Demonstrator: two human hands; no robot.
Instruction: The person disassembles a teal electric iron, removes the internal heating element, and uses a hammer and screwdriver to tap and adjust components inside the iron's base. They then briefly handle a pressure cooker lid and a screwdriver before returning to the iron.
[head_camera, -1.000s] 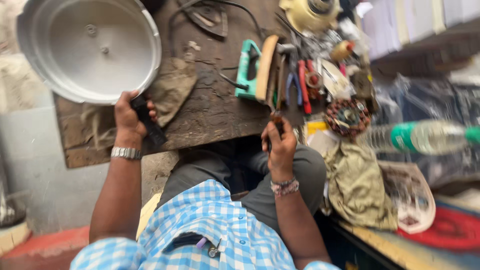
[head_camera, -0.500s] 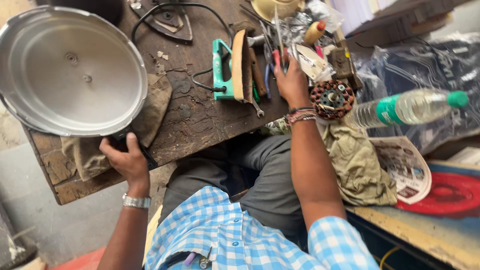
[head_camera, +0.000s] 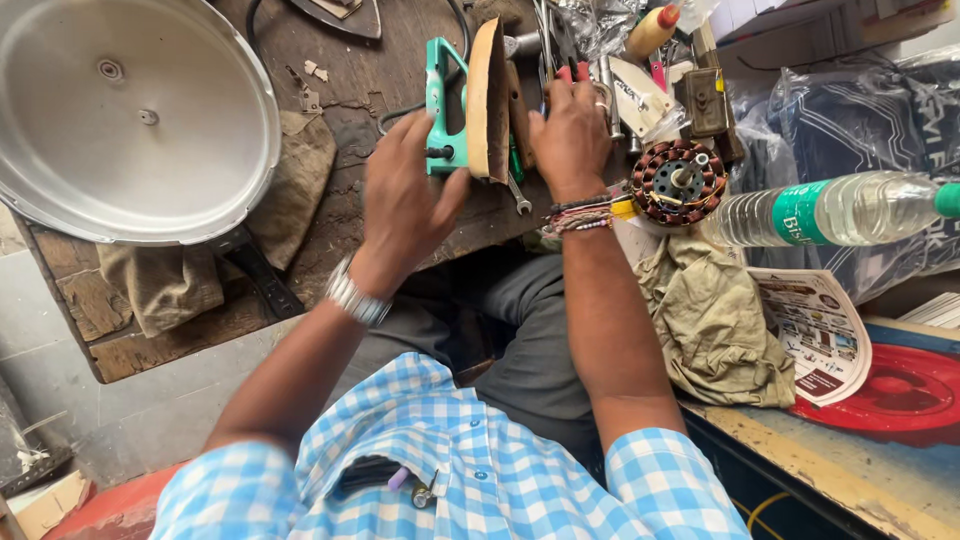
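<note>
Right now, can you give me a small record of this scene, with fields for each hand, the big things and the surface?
left hand: left hand touches the green handle of the clothes iron, which lies on its side
right hand: right hand rests on the red-handled tools behind the iron
surface: worn wooden workbench
left side: large metal lid lying on a brown rag
right side: copper-wound motor stator, clear plastic water bottle, olive cloth
wrists: metal watch on left, thread bands on right
</note>
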